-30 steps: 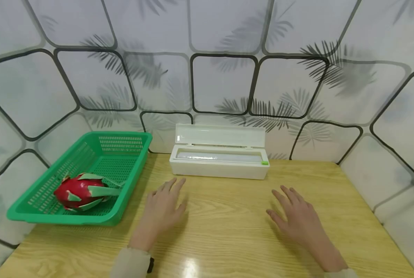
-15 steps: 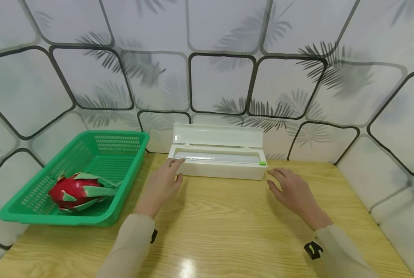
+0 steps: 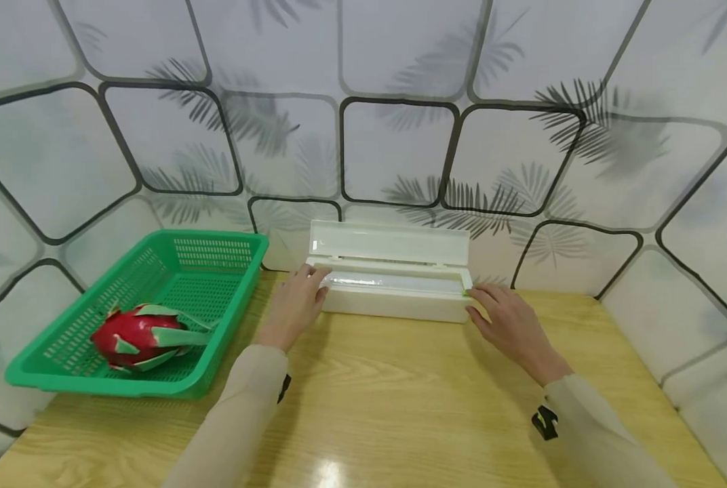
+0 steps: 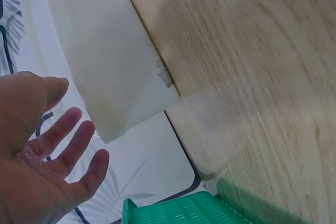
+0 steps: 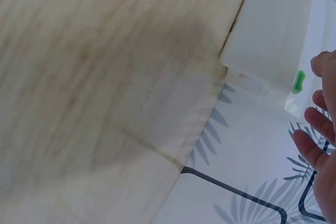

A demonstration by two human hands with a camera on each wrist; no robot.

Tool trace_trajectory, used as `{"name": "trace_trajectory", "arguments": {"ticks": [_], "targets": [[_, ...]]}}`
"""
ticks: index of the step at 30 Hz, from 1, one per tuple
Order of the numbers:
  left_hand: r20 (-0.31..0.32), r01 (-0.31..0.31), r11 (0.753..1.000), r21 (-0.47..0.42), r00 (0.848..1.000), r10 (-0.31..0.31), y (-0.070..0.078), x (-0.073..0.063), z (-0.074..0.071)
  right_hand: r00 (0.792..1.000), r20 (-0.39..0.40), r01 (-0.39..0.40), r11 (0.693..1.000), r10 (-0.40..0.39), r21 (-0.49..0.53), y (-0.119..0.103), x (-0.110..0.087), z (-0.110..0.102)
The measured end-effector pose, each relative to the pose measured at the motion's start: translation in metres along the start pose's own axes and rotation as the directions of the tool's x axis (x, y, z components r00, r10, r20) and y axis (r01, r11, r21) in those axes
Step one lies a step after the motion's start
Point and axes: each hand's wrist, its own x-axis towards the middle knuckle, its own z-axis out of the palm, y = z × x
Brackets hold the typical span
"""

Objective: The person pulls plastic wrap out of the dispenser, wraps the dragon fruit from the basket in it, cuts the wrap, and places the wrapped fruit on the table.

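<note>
A long white cling film dispenser (image 3: 394, 307) stands at the back of the table, its lid (image 3: 390, 242) raised. Inside lies a pale, shiny roll (image 3: 400, 281). The left hand (image 3: 293, 306) is at the dispenser's left end, fingertips overlapping the upper front edge in the head view. In the left wrist view, its fingers (image 4: 71, 153) are loosely bent and spread beside that end. At the other end, the right hand (image 3: 510, 327) has its fingertips close to the small green slider (image 5: 298, 82). Loosely bent fingers (image 5: 310, 148) also show in the right wrist view, with nothing gripped.
Left of the hands sits a green plastic basket (image 3: 101, 388) holding a red dragon fruit (image 3: 134, 339) with green scales. A patterned wall (image 3: 394, 149) rises right behind the dispenser. The wooden tabletop (image 3: 363, 400) stretches in front, between the forearms.
Both hands have moved forward from over the tabletop to the two ends of the dispenser. The dispenser, basket and dragon fruit stay in place; the head view has shifted slightly.
</note>
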Motion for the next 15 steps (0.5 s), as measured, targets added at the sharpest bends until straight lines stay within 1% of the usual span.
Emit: {"name": "trace_trajectory", "arguments": {"ticks": [2,4,8,12,15], "targets": [[0.032,0.038,0.999,0.003,0.999,-0.038,0.0,0.002,0.001,1.0,0.006,0.011,1.0,-0.011,0.007,0.001,0.004,0.004],[0.047,0.066,0.998,-0.004,0.997,-0.066,-0.001,0.003,0.003,1.0,0.024,0.018,1.0,-0.019,0.013,0.002,0.01,0.006],[0.056,0.111,0.993,-0.037,0.992,-0.109,-0.001,0.007,0.005,0.997,0.069,0.022,0.999,-0.024,0.026,0.002,0.019,0.01],[0.062,0.144,0.987,-0.072,0.988,-0.14,0.001,0.01,0.005,0.991,0.133,-0.007,0.999,0.002,0.038,0.003,0.027,0.012],[0.068,0.161,0.984,-0.074,0.985,-0.156,0.001,0.012,0.005,0.977,0.211,-0.049,0.997,0.036,0.055,0.003,0.031,0.014]]}}
